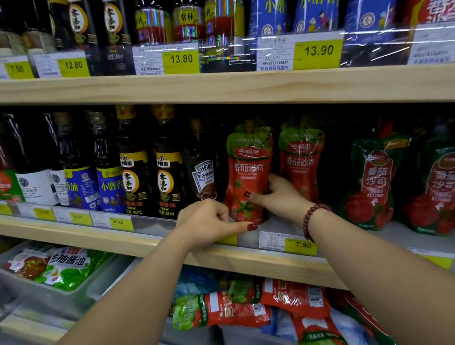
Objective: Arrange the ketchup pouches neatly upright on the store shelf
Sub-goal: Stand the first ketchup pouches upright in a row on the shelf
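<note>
A red ketchup pouch (248, 170) with a green top stands upright at the centre of the frame, on the front of the middle shelf (229, 256). The right hand (276, 195) grasps it at its right edge, with the thumb across the printed front and the fingers curled behind it. The left hand (212, 221) sits at the pouch's lower left corner with its fingers clenched and thumb stretched along the shelf edge; whether it pinches the pouch I cannot tell. A second pouch (299, 162) of the same kind stands just right of the first, and dark green ketchup pouches (373, 179) lean further right. A Heinz bottle (204, 172) stands just left of the held pouch. A bead bracelet (314, 218) circles the right wrist, above a yellow 7.90 price tag (301, 244). On the shelf below, in the lower middle of the frame, red-and-green pouches (235, 309) lie flat.
</note>
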The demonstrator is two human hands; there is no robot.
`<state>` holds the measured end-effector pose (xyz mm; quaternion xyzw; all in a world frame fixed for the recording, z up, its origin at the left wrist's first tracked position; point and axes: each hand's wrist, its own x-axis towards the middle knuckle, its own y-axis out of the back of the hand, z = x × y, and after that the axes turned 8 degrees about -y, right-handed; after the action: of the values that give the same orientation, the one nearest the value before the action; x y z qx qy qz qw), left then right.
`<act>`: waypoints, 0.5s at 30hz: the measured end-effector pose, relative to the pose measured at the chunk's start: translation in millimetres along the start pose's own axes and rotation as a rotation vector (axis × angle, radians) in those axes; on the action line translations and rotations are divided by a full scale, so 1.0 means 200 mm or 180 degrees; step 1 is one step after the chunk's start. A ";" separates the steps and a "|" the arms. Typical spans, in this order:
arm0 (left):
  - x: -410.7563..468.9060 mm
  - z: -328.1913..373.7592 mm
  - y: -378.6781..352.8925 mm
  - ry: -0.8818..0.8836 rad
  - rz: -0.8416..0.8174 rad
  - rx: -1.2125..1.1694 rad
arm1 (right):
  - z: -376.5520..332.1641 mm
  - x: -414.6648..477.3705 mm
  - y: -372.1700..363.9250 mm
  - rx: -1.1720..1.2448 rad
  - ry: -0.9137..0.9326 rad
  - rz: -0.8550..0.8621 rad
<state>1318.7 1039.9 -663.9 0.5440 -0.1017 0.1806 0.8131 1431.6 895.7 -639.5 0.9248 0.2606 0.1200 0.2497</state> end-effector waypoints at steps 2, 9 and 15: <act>0.00 0.00 0.00 -0.0022 0.0043 0.0033 | 0.00 -0.03 0.01 0.0064 0.0004 0.0082; -0.04 0.04 0.02 -0.0112 0.0124 -0.0021 | -0.01 -0.29 0.05 -0.0361 0.0913 0.1036; -0.20 0.14 0.00 -0.0525 0.0928 -0.0938 | 0.02 -0.59 -0.01 -0.0243 0.1626 0.0571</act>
<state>1282.6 1006.2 -668.6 0.4118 -0.2707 0.2343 0.8380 1334.1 830.8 -654.6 0.8739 0.2274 0.3807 0.1989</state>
